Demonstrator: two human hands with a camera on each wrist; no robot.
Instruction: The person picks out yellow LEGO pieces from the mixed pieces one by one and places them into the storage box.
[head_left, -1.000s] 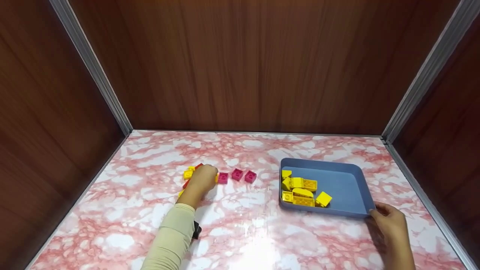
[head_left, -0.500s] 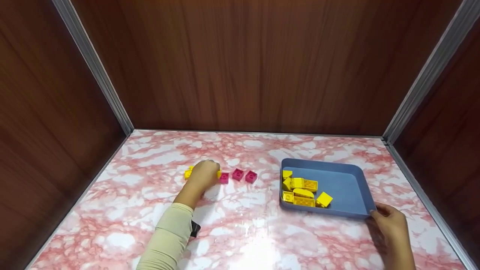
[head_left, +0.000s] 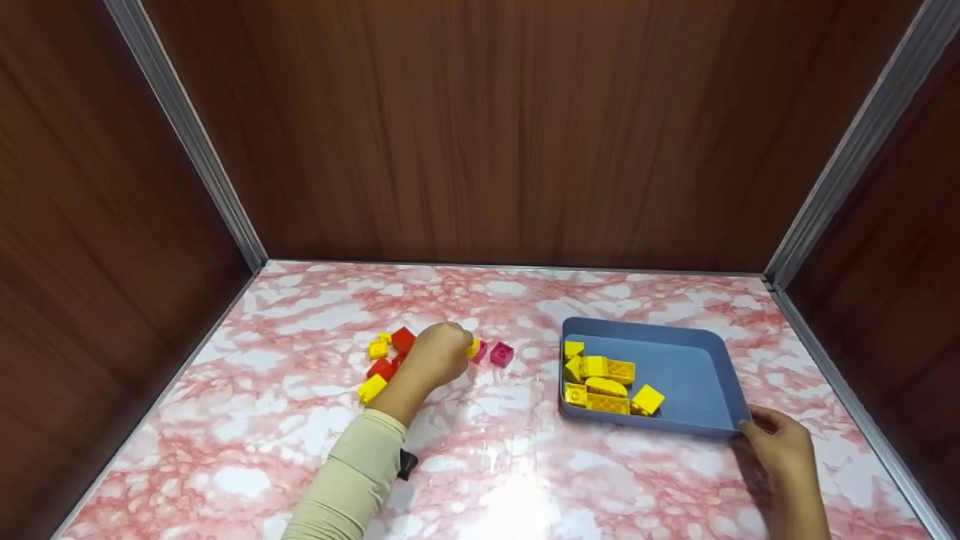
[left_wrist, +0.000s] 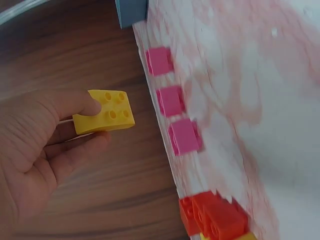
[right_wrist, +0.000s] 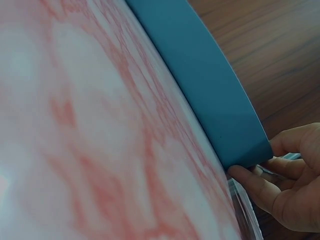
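Between thumb and fingers, my left hand pinches a yellow toy brick with studs on one face. In the head view that hand is over the loose bricks, partly covering the pink ones. My right hand grips the near right corner of a blue tray, with thumb and fingers on its wall in the right wrist view. Several yellow bricks lie in the tray's left half.
Left of my left hand lie red bricks and yellow bricks. A pink brick lies between that hand and the tray. Wood-grain panels enclose the marbled table at the back and sides.
My left hand has moved right from the brick pile, carrying the yellow brick, and the red bricks behind it show again. My right hand and the tray stay in place.
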